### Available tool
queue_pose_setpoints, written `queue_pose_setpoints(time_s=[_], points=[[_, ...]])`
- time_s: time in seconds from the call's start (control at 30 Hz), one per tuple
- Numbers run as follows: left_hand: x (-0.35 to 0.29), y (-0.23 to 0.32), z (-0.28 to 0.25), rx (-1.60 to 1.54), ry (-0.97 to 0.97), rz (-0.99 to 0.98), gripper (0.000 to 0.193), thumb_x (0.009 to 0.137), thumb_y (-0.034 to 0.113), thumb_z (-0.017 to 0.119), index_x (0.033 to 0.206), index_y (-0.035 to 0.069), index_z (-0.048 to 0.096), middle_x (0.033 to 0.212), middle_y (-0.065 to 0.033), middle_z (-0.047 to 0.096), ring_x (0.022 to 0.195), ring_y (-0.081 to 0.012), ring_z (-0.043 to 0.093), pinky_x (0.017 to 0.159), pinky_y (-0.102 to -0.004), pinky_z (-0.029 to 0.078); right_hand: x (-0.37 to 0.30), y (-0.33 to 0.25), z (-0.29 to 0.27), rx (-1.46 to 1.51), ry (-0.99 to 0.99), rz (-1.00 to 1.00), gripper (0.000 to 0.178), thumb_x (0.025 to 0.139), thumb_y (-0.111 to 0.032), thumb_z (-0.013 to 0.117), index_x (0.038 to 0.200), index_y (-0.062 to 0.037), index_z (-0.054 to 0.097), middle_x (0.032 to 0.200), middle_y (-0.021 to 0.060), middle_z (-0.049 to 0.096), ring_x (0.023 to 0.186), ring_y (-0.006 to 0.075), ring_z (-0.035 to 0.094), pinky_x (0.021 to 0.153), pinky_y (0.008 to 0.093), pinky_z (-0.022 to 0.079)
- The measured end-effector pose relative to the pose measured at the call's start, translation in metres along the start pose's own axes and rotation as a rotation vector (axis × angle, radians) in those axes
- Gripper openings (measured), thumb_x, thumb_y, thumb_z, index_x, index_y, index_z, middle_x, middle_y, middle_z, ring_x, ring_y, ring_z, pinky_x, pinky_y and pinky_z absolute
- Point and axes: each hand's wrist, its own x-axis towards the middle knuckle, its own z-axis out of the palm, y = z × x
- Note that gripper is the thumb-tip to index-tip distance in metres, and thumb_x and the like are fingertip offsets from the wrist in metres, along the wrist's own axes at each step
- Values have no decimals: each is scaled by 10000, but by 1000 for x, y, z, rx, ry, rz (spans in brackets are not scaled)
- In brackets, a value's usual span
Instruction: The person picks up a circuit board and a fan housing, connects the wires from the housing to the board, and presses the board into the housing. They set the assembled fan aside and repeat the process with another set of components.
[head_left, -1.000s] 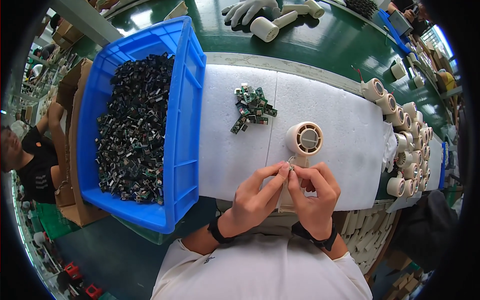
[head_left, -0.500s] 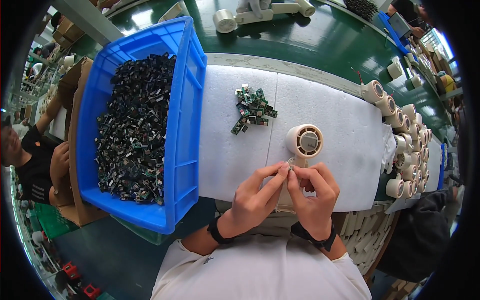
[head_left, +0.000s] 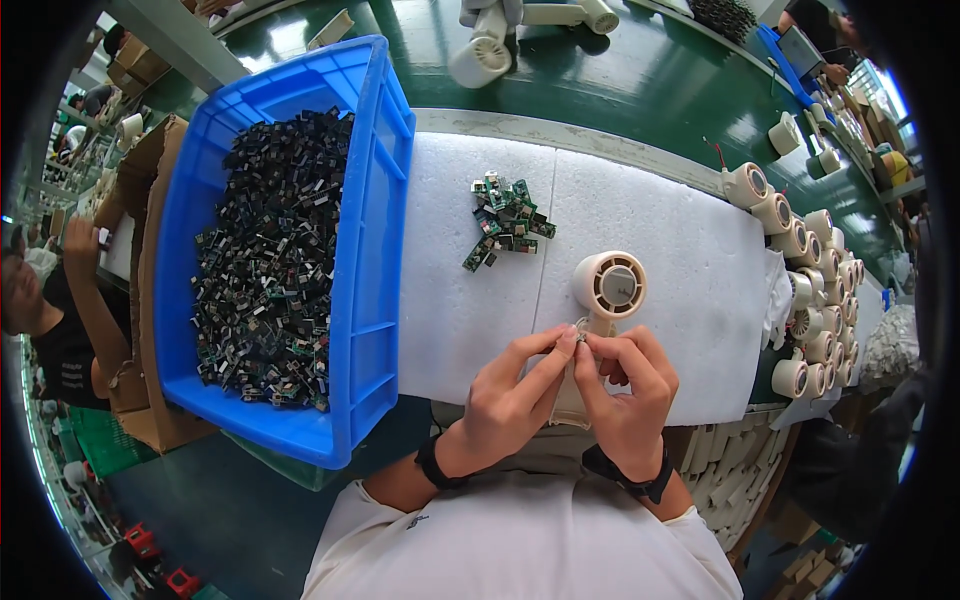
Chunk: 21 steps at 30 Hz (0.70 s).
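Note:
A cream handheld fan [head_left: 612, 285] lies on the white foam sheet [head_left: 690, 270], its round head pointing away from me and its handle toward me. My left hand [head_left: 505, 400] and my right hand [head_left: 632, 395] meet over the fan's neck, thumbs and forefingers pinched together. Between the fingertips is a tiny part, too small to make out, beside a thin pale wire at the neck. Both hands partly cover the handle. Beyond the fan, a small pile of green circuit boards [head_left: 507, 220] rests on the foam.
At left stands a blue bin [head_left: 370, 250] full of small circuit boards, beside a cardboard box [head_left: 150, 300]. Several cream fan heads [head_left: 800, 240] are stacked at right. Across the green table [head_left: 640, 90], a gloved hand [head_left: 490, 12] holds another fan. A person [head_left: 60, 310] sits at far left.
My hands and the fan keep their place. Across the table, the other fan has swung toward me in the gloved hand. The person at left has raised a hand.

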Motion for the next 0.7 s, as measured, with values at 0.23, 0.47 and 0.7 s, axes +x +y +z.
queue_pose_setpoints(time_s=[0.23,0.47,0.7], points=[[0,12,-13,-31,-42,-85,365,816,-71,739,1171,12,735,1109,-133,709,913,-286,733,769,-355,601,0,-14,-14,-29,-45,-1,89,831,-1,764,914,-7,732,712,33,576,577,105,527,524,255,415],[-2,7,-19,-144,-74,-228,282,855,-60,724,1121,25,756,1088,-139,745,912,-285,749,796,-333,594,-3,-7,-14,38,-118,3,123,835,-47,786,953,-17,762,789,49,668,609,96,619,567,245,513],[8,8,-16,-182,-66,-237,278,877,-45,706,1142,27,750,1131,-138,744,944,-279,749,813,-335,597,3,2,-17,26,-145,-43,131,841,-56,791,966,-24,767,807,49,679,612,86,620,569,238,518]])
